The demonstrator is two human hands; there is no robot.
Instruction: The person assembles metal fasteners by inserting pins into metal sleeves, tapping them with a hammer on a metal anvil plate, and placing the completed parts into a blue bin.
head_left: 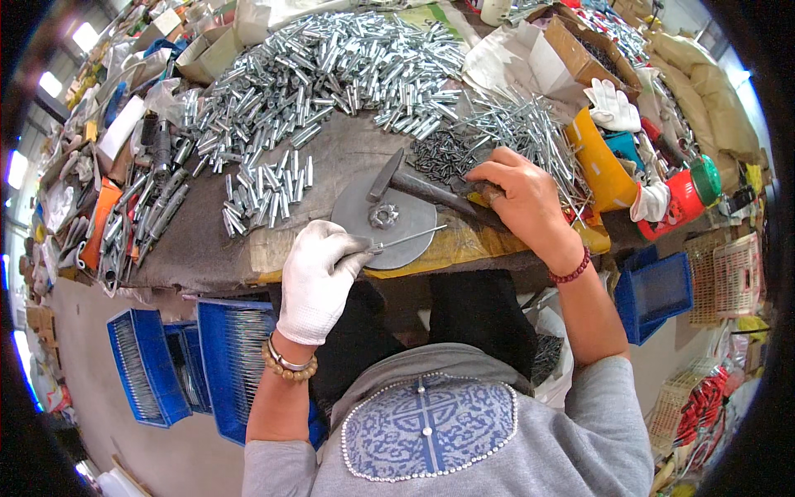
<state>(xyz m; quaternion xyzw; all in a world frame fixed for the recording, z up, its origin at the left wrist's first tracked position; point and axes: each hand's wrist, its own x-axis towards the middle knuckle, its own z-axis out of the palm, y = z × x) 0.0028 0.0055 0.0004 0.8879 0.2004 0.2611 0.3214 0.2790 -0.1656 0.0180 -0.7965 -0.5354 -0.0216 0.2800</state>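
My left hand (pixel 319 273), in a white glove, pinches a thin metal rod (pixel 418 236) that points right across a round grey metal plate (pixel 352 211). A small toothed metal ring (pixel 383 216) sits on the plate. A hammer (pixel 431 192) lies with its head on the plate and its handle running right, toward my right hand (pixel 523 197). That hand is bare, its fingers curled at the edge of a heap of small black screw-like pieces (pixel 439 156). What its fingertips hold, if anything, is hidden.
A large heap of shiny metal tubes (pixel 331 70) covers the back of the bench, with a smaller group (pixel 269 190) nearer. Thin rods (pixel 526 132) pile up at right by a yellow curved piece (pixel 600 161). Blue bins (pixel 236 356) of rods stand below, left; another blue bin (pixel 654 290) is right.
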